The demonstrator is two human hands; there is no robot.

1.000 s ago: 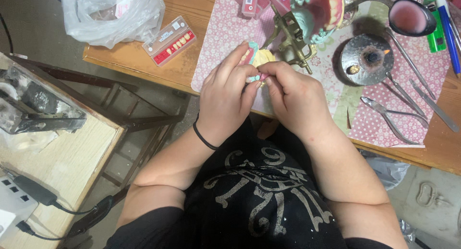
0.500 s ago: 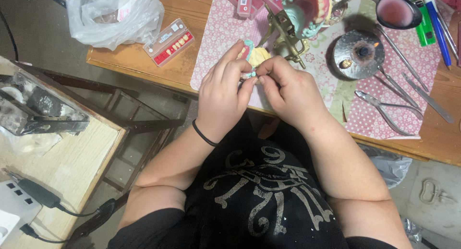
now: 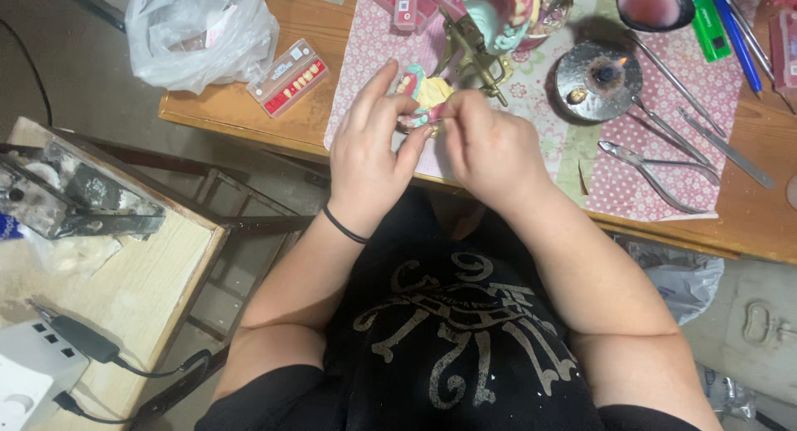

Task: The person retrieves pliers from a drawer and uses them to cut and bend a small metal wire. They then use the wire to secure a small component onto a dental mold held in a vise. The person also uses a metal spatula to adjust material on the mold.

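1. The left hand (image 3: pixel 371 153) and right hand (image 3: pixel 490 144) met over the table edge, fingertips pinched together on a small pink-and-yellow denture model (image 3: pixel 423 99) — it sat between both hands.
2. Just behind stood a brass articulator (image 3: pixel 475 41) on the pink dotted cloth (image 3: pixel 664 161).
3. Pliers (image 3: pixel 656 167) lay well to the right.

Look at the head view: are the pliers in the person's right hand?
No. The pliers lie on the patterned cloth, apart from the right hand.
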